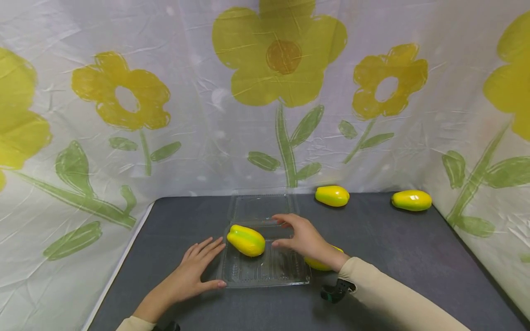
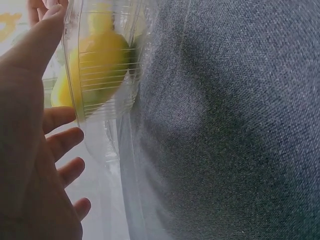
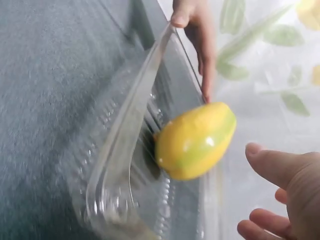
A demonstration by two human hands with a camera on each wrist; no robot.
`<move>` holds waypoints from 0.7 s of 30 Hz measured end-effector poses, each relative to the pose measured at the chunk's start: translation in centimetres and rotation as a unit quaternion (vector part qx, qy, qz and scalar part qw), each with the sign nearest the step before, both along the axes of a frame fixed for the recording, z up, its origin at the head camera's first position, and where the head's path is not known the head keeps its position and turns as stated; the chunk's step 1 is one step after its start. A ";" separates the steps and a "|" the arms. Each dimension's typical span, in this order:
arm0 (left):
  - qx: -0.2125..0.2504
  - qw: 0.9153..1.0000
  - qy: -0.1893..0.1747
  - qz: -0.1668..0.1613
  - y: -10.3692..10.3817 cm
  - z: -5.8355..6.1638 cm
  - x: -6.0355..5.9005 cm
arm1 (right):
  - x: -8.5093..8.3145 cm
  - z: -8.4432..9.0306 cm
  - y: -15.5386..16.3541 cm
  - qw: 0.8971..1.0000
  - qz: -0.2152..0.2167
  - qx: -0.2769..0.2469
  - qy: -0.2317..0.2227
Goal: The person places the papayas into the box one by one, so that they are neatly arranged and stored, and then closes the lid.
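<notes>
- Facing the left rim of the clear container (image 1: pixel 269 284), my left hand (image 1: pixel 194 266) is unclenched, fingers extended, and grasps nothing. Whether its fingertips press the rim, I cannot tell.
- My right hand (image 1: pixel 304 236) is positioned over the container's right half, thumb and fingers parted, likewise grasping nothing. A dark band (image 1: pixel 337 290) is fitted at that wrist.
- Second fruit (image 1: pixel 316 264): beside the container's right edge, partly hidden by my right wrist in the head view.
- Main fruit (image 1: pixel 246 240), yellow with green: in the container's left half, between my hands. Its long axis runs diagonally, far-left to near-right. My left fingertips are just beside the far-left end. Controlling relation, in my judgement: the narrow gap between my right thumb and the near-right end.
- Lid (image 1: pixel 261 207): folded back beyond the container's far edge.
- Third fruit (image 1: pixel 332 196): right of the lid, at the back of the dark counter (image 1: pixel 372 248). Fourth fruit (image 1: pixel 411 201): near the far-right corner.
- Flowered backdrop (image 1: pixel 194 138): behind everything.
</notes>
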State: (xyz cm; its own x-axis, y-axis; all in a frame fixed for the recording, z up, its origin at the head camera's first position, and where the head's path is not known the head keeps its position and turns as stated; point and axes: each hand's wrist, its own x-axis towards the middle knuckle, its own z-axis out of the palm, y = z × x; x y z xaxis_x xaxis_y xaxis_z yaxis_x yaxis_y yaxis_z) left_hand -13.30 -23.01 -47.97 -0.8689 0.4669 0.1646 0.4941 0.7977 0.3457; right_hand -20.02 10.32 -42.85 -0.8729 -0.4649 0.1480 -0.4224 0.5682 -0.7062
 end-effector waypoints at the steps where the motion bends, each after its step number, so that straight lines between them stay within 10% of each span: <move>1: 0.000 1.000 0.005 -0.001 0.0 0.0 0.0 | 0.0 0.1 0.3 1.000 0.000 0.007 0.007; 21: 0.000 1.000 -0.005 0.003 0.3 0.1 0.5 | -1.9 1.2 6.4 0.998 -0.034 0.037 0.037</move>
State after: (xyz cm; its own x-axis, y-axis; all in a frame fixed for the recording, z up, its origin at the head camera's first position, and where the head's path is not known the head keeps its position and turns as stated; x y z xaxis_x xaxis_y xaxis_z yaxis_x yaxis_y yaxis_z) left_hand -12.75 -22.76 -47.87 -0.8730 0.4625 0.1550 0.4863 0.8005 0.3504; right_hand -21.95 16.73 -41.67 -0.8912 -0.4162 0.1800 -0.4295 0.6473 -0.6296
